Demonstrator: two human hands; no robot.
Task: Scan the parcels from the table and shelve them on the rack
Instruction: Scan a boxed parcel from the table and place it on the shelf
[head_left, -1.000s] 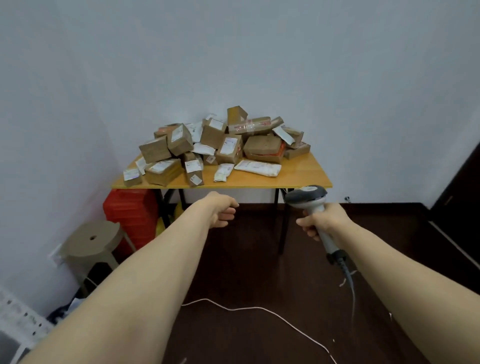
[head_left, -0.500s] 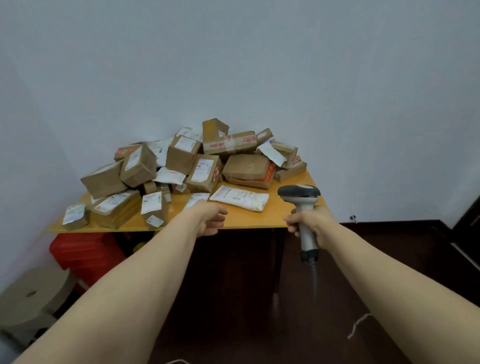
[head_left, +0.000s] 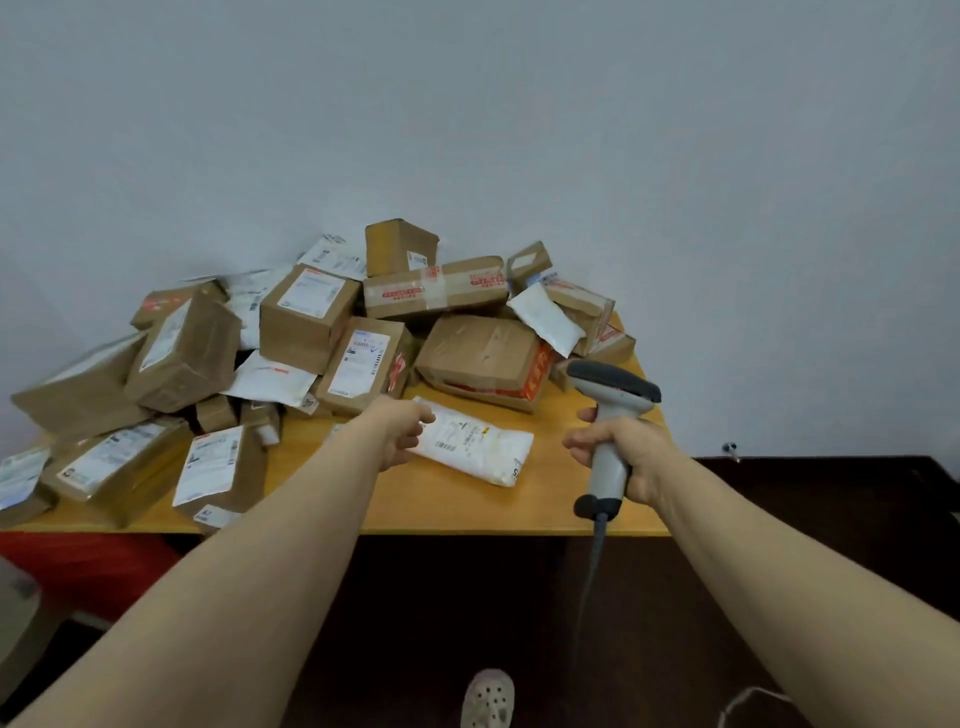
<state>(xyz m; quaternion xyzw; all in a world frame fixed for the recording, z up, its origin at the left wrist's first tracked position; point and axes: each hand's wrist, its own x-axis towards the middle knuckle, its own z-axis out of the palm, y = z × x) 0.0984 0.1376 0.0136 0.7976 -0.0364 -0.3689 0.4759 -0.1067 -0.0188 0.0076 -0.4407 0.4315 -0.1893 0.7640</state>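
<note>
A heap of brown cardboard parcels (head_left: 306, 317) and white mailers covers the back and left of the orange wooden table (head_left: 467, 509). One white padded parcel (head_left: 478, 449) with a barcode label lies flat near the table's front. My left hand (head_left: 397, 434) hovers at that parcel's left end with its fingers loosely curled; I cannot tell whether it touches the parcel. My right hand (head_left: 623, 452) grips the handle of a grey barcode scanner (head_left: 613, 395), held upright above the table's right front corner, its head turned toward the pile. The rack is out of view.
The table stands against a plain pale wall. A red bin (head_left: 78, 566) sits under its left side, with a stool (head_left: 15, 608) at the far left. The scanner cable (head_left: 592, 571) hangs down over the dark floor. My shoe (head_left: 488, 699) shows at the bottom.
I have walked up to the table, which now fills the view. My left hand has reached the white padded parcel and the scanner has come over the table's right corner.
</note>
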